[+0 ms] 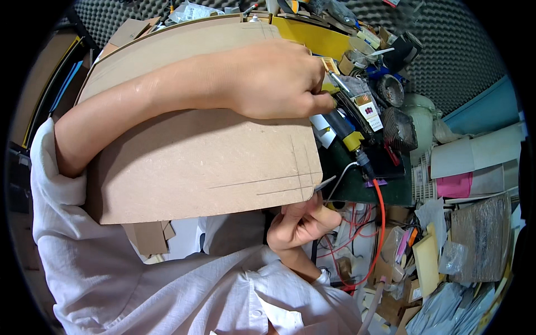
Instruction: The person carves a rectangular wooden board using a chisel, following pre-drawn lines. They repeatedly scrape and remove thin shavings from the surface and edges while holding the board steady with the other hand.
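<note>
A large brown fibreboard panel (195,162) with rounded corners and pencil lines near its right-hand corners lies in front of me. My left forearm crosses over it, and my left hand (273,84) is closed at the panel's right edge. Its fingertips are curled down out of sight. Below the panel's near right corner, my right hand (304,222) pinches a slim, grey, metal-looking tool (325,183). That tool rests close against the rounded corner, slanting up to the right; its exact kind is unclear.
A yellow and dark power tool (350,137) with an orange cable (382,223) lies on the dark green mat (352,184) right of the panel. Cluttered tools and boxes fill the back right. A plastic-wrapped block (480,240) and several bags stand lower right.
</note>
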Available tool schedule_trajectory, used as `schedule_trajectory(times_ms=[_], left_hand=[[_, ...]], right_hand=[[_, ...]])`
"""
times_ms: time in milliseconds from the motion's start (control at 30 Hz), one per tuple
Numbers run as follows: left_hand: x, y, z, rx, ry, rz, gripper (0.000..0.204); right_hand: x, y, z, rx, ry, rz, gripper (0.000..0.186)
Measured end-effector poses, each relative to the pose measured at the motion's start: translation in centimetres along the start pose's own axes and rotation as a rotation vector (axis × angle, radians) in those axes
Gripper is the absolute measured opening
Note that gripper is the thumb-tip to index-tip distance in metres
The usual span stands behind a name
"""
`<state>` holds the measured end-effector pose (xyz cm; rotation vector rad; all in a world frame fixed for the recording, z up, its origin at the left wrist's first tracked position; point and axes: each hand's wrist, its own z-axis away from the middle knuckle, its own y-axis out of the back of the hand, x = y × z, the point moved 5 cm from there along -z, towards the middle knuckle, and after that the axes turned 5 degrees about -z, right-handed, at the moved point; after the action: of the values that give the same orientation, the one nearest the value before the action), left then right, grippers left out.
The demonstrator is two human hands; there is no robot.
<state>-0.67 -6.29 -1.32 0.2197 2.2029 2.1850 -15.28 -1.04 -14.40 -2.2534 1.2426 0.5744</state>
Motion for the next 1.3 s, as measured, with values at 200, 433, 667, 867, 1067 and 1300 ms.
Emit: schedule_trajectory(times_ms=[200, 433, 667, 867, 1067, 1300], left_hand=[[0.1, 0.1, -0.1, -0.008, 0.006, -0.032, 0.037], [-0.1, 0.2, -0.2, -0.01, 0.012, 0.018, 0.036], [-0.2, -0.1, -0.2, -0.069, -0.027, -0.028, 0.031], [-0.1, -0.2, -0.1, -0.084, -0.001, -0.026, 0.034], [0.2, 0.0, -0.1, -0.03, -0.06, -0.082, 0.035], [0.5, 0.0, 0.0, -0.051, -0.104, -0.156, 0.032]], right_hand=[[1.5, 0.3, -1.1, 0.096, 0.019, 0.104, 0.02], [1.0, 0.5, -3.4, 0.16, -0.314, -0.383, 0.043], [2.3, -0.9, -6.3, 0.055, -0.765, -0.677, 0.042], [1.9, -0.6, -6.3, -0.023, -0.585, -0.578, 0.033], [2.1, -0.5, -2.3, 0.106, -0.478, -0.415, 0.042], [1.9, -0.8, -0.2, 0.09, -0.353, -0.32, 0.028]])
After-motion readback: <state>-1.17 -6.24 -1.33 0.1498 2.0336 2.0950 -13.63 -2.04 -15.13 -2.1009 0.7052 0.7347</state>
